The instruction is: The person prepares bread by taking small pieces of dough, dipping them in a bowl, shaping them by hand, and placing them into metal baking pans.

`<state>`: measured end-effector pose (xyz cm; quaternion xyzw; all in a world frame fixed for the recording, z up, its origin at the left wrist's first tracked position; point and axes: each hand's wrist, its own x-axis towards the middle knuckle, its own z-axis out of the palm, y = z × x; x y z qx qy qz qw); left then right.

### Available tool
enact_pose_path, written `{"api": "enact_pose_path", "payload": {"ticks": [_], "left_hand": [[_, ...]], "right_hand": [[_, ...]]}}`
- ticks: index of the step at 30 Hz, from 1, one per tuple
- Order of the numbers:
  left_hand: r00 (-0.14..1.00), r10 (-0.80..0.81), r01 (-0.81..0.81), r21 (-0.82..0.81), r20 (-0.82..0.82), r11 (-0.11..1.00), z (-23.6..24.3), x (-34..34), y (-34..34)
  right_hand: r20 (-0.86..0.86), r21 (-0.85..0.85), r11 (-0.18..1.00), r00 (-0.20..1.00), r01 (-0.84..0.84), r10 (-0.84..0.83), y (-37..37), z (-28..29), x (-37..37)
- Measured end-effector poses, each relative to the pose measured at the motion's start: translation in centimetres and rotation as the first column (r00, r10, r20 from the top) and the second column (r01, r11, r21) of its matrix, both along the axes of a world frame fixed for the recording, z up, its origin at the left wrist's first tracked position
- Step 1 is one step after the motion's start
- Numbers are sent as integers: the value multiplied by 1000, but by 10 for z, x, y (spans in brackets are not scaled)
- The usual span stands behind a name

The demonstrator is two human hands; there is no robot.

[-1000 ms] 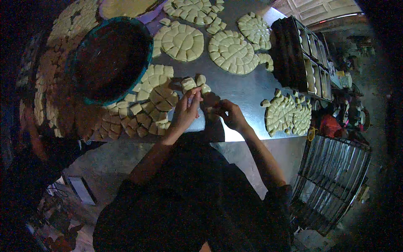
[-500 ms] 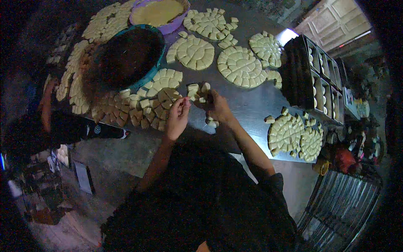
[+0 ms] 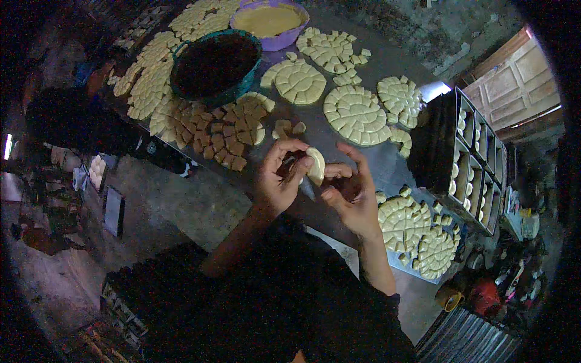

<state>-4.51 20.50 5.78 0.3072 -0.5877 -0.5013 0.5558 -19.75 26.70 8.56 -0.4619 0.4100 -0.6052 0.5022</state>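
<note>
My left hand [image 3: 277,181] is closed on a pale, folded piece of dough [image 3: 316,167], pinched between thumb and fingers above the table's near edge. Just to its right, my right hand [image 3: 354,196] has its fingers apart and curved, with the fingertips close to the dough. Whether they touch it I cannot tell. Beyond my left hand lie a few brown-topped dough pieces [image 3: 284,128]. A larger patch of brown-coated dough pieces [image 3: 212,130] covers the table to the left.
Behind the patch stand a teal basin [image 3: 251,78] of dark filling and a purple basin [image 3: 281,42] of yellow mixture. Cut dough rounds [image 3: 357,115] lie across the metal table [image 3: 339,60]. Stacked black trays [image 3: 454,163] hold dough at the right. Another person [image 3: 78,121] stands at left.
Both hands have come nearer to me from the table. A dough piece now shows in my left hand, and my right fingers have spread. The view has shifted, so the table sits differently.
</note>
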Motion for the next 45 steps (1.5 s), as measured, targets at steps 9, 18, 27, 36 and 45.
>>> {"api": "enact_pose_path", "payload": {"ticks": [9,18,27,36,45], "left_hand": [[987,-154,158,-146,37,977,33,1,-43],[993,121,-85,-795,-15,601,22,31,-135],[894,-55,-5,-133,-446,991,-29,45,-221],[927,74,96,423,-368,901,-51,79,-266],[849,88,415,760,-521,500,-14,113,-277]], "right_hand": [[-197,-215,943,934,254,-297,-46,9,-4],[431,196,980,900,-22,-66,-136,21,65],[7,93,992,996,-89,89,-255,5,116],[-959,-157,946,273,-284,-77,-479,-26,47],[-927,373,892,-59,-254,371,-548,-64,16]]}}
